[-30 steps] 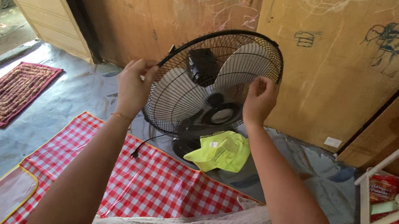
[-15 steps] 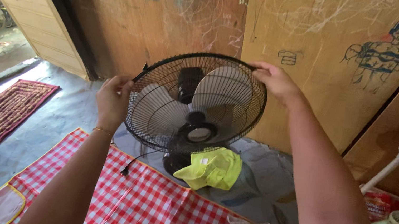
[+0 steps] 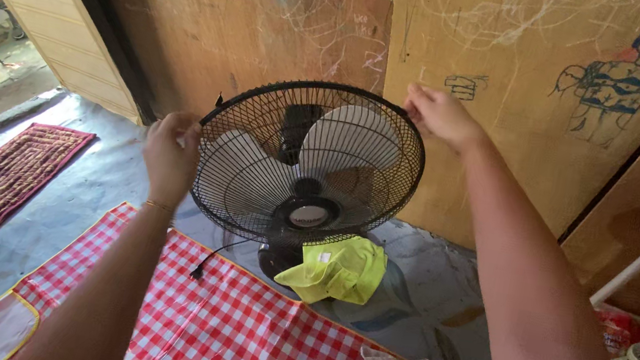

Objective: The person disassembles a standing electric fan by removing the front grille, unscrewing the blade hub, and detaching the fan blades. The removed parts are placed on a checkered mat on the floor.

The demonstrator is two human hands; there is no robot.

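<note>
Head view: both arms were stretched forward, the left hand (image 3: 171,149) closed on the left rim of the black fan guard (image 3: 310,163) and the right hand (image 3: 437,115) pinching its upper right rim. Fan stood on the grey floor sheet (image 3: 99,171) beyond the far edge of the red checked mat (image 3: 229,320), a yellow-green cloth (image 3: 340,269) at its base.

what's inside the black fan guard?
Inside the black fan guard: pale blades, a round hub, and the dark motor housing showing through at the back. The left hand and right hand grip the rim. Rear mounting is hidden.
</note>
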